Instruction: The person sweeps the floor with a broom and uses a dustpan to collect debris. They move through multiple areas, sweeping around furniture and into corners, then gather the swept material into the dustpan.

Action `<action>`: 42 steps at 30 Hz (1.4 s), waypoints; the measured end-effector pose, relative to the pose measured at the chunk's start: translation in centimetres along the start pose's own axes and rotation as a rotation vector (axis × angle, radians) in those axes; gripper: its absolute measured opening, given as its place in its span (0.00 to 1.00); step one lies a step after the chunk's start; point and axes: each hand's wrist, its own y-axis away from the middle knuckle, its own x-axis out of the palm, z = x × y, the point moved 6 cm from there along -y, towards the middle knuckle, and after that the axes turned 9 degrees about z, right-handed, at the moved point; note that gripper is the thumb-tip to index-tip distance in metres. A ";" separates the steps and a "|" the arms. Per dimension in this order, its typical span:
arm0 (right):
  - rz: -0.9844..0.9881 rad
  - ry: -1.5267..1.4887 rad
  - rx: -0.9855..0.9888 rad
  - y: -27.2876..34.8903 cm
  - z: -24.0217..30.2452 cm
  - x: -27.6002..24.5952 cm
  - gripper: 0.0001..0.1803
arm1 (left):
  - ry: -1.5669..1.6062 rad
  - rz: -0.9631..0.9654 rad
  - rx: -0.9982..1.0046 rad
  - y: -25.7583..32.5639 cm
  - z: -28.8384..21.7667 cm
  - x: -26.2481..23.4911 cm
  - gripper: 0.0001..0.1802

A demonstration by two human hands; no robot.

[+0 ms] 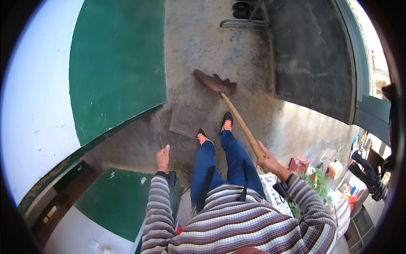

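Right hand [267,161] is wrapped on the broom's wooden handle [238,120] at its body-side end, well back from the broom head [215,82], my landmark here. Left hand [163,158] is off the handle, left of the head and nearer the body; nothing shows in it, and since the fingers curl out of view I can't tell how far closed. Reads as one-handed sweeping; I'd add the left hand partway along the handle for control. Shoes [203,137] are body-side of the head: end strokes short of the toes. Square slab-like patch [185,120] sits near-left of the head; any raised edge could snag, so ease over. Head is blurred against the floor [182,55]: keep it flat, pressure light. Green wall [118,63] left of the head: follow its base. Metal frame [243,22] beyond the head: don't ram it.
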 end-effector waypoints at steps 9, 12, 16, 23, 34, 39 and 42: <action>-0.104 -0.669 -0.004 -0.4 -2.6 4.6 0.04 | 0.063 0.049 -0.054 2.6 4.5 -0.3 0.27; -0.011 -0.864 0.012 -7.2 -1.2 9.1 0.03 | 0.057 0.044 -0.065 3.0 5.6 -0.6 0.27; 0.060 -0.901 -0.008 -11.8 1.8 19.3 0.06 | 0.085 0.063 -0.081 3.3 6.7 -1.0 0.27; 0.300 -0.826 0.041 -13.1 9.3 25.2 0.19 | 0.088 0.021 -0.054 1.3 7.4 -1.6 0.28; -0.046 0.245 -0.271 -27.3 32.2 14.5 0.47 | 0.057 -0.032 -0.169 -3.0 6.5 -1.4 0.29; -0.173 0.784 -0.238 -38.4 37.0 11.9 0.50 | 0.211 0.006 -0.238 -5.4 7.5 -0.3 0.29; -0.231 0.971 -0.147 -37.6 31.9 11.3 0.51 | 0.279 -0.018 -0.218 -6.4 8.7 0.1 0.29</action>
